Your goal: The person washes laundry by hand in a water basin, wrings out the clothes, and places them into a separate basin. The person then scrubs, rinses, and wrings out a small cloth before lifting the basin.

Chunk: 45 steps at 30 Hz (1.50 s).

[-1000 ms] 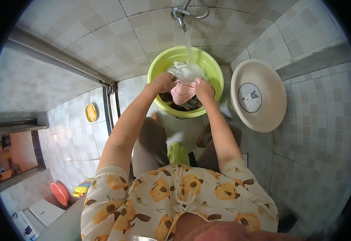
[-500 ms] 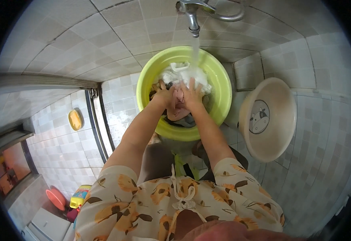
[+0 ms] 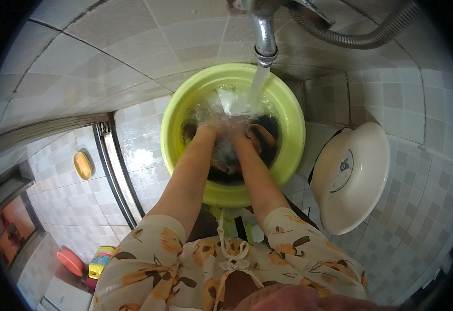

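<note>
Both hands are down in a round yellow-green basin point(image 3: 170, 132) of churning water. My left hand point(image 3: 210, 127) and my right hand point(image 3: 238, 130) are close together near the basin's middle, their fingers lost in splash and blur. Dark wet cloth point(image 3: 269, 150) lies under and around them, with a brownish-pink piece point(image 3: 262, 136) beside my right hand. Just beyond the hands shows something white point(image 3: 231, 103), its kind unclear under the water. A stream of water point(image 3: 259, 83) falls into the basin from a metal tap point(image 3: 264, 36) above its far side.
A cream basin point(image 3: 364, 176) with a cow picture leans at the right. The tap's ribbed hose point(image 3: 361, 39) curves off rightward. A tiled wall rises beyond the basin. Left are a door track point(image 3: 117, 160), a soap dish point(image 3: 82, 165), a red basin point(image 3: 70, 262) and a yellow container point(image 3: 101, 260).
My hands have pushed lower into the water, which now splashes around them. The view has moved closer to the basin and tap. The pale pink cloth between my hands no longer shows clearly.
</note>
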### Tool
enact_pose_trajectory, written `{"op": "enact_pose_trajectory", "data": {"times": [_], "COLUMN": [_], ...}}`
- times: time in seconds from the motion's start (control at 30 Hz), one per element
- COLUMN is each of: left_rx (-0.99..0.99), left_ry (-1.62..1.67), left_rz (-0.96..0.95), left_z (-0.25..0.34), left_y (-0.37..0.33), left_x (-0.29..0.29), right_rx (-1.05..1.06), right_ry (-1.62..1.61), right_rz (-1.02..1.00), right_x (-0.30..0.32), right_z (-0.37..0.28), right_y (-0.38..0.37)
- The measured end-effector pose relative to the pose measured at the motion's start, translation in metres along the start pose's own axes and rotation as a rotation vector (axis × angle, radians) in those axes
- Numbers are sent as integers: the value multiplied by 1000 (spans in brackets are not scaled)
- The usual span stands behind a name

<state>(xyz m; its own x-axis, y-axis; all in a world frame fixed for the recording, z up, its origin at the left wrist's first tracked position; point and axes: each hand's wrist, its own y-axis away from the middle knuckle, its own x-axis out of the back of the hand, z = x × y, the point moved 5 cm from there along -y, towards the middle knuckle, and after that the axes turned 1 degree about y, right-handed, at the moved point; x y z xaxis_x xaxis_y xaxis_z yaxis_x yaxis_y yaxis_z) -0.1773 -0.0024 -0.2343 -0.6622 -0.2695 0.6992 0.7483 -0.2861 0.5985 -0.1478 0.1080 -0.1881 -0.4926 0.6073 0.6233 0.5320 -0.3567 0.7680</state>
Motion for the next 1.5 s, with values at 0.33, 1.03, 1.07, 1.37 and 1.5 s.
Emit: {"op": "enact_pose_trajectory", "data": {"times": [0.33,1.03,1.07,1.37,1.5], "left_rx": [-58,-522,-518,-621,-731], "left_ry": [209,233,228,266,139], "left_rz": [432,284,292,423,286], "left_z": [-15,126,126,141,111], "left_y": [0,209,218,260,222], "left_x": [24,260,267,276,223], "right_rx": [183,684,692,873,781], "right_ry": [12,-529,-532,-514,-287], "right_rz": [-7,420,418,566,629], "right_x": [11,203,208,213,173], "right_z": [23,37,32,46,52], "right_y": [-17,221,233,245,217]}}
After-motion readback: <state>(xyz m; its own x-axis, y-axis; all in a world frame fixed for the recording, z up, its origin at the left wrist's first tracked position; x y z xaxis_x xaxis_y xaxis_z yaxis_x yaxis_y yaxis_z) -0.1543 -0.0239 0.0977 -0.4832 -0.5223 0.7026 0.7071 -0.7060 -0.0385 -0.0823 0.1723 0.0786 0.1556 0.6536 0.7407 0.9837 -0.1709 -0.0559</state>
